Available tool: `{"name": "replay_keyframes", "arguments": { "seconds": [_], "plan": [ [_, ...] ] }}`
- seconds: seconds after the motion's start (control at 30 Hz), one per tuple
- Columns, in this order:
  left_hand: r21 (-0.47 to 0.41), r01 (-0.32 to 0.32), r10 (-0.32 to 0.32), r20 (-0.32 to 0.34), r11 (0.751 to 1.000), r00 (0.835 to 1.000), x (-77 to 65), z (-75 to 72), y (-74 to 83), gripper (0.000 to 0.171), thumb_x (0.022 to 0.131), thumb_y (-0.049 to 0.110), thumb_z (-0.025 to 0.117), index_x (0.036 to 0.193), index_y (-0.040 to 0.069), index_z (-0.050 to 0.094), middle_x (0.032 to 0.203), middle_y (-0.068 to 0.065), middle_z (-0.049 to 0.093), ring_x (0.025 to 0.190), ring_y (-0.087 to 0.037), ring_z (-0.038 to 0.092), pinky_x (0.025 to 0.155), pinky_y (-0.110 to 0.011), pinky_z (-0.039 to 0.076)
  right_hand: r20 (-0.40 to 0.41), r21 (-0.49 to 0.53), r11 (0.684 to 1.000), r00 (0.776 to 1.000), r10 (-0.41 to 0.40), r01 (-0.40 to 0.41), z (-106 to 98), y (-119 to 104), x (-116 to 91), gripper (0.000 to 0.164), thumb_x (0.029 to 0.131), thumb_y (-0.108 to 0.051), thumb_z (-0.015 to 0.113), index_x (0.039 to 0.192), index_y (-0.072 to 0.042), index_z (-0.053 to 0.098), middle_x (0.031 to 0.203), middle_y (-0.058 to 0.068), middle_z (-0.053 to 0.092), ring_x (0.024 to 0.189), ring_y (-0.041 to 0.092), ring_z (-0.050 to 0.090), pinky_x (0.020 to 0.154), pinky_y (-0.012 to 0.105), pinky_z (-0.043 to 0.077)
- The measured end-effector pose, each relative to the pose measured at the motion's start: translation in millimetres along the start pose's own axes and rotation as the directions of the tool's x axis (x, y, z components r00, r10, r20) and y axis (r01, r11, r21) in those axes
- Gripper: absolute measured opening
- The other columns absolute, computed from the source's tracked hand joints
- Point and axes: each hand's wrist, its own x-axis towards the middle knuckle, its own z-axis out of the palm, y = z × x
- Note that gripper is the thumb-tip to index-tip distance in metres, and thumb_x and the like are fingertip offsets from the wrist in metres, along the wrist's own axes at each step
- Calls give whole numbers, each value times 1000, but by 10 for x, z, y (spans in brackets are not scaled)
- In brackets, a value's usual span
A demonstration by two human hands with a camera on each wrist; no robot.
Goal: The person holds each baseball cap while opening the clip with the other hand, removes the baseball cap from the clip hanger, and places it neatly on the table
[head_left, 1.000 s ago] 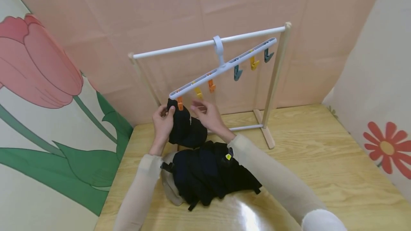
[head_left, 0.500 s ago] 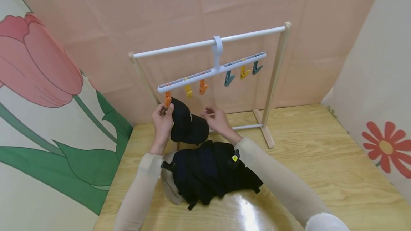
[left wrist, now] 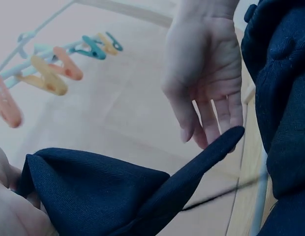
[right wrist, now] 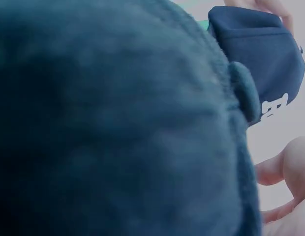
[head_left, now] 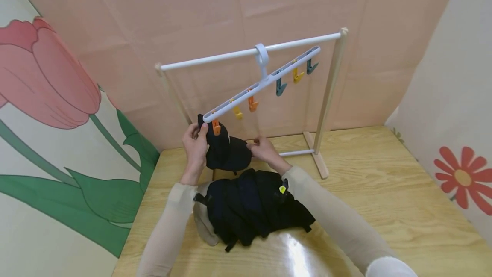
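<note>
My left hand (head_left: 195, 144) pinches the back edge of a dark cap (head_left: 230, 157), holding it up under the left end of a white clip hanger (head_left: 265, 81). The cap's brim points right, and a white logo shows on its front in the right wrist view. An orange clothespin (head_left: 216, 127) overlaps the cap in the head view; in the left wrist view that clothespin (left wrist: 9, 105) hangs apart from it. My right hand (left wrist: 206, 78) is beside the brim with loosely extended fingers, fingertips close to its edge. Thumb and fingers have nothing between them.
The hanger hooks over the white bar of a wooden rack (head_left: 330, 93) and carries several coloured clothespins. A heap of dark cloth items with straps (head_left: 250, 208), a beige one (head_left: 205, 223) at its left, lies on the wooden table (head_left: 384, 208) below my hands.
The hanger has swung, its left end dropping toward the cap, rising mid-way and dropping again. My right hand has moved from near the clothespins down and right to the brim. The left still holds the cap.
</note>
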Motion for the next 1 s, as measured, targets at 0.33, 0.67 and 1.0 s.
{"name": "replay_keyframes", "arguments": {
  "seconds": [0.33,0.67,1.0],
  "plan": [
    [-4,17,-17,32,1000,999,27,-94,21,20,108,15,64,115,-1,72,98,3,74,87,-7,66,70,-16,52,19,103,994,1000,25,-27,-34,16,9,50,106,-13,62,148,11,50,133,28,63,95,27,71,92,45,64],
    [116,37,-48,93,993,995,61,-248,69,31,107,25,68,122,-1,73,106,-2,74,95,-12,62,86,-23,49,-11,137,990,1000,-9,10,-282,-14,-18,48,105,-11,66,149,5,54,139,26,61,109,35,72,103,54,58],
    [96,71,-87,178,993,980,25,-211,86,30,109,26,64,123,0,73,86,8,66,65,-7,52,56,-20,46,27,177,984,1000,-10,5,-596,2,-88,47,106,-13,65,150,1,56,137,23,61,106,26,71,99,48,61]
  ]
}}
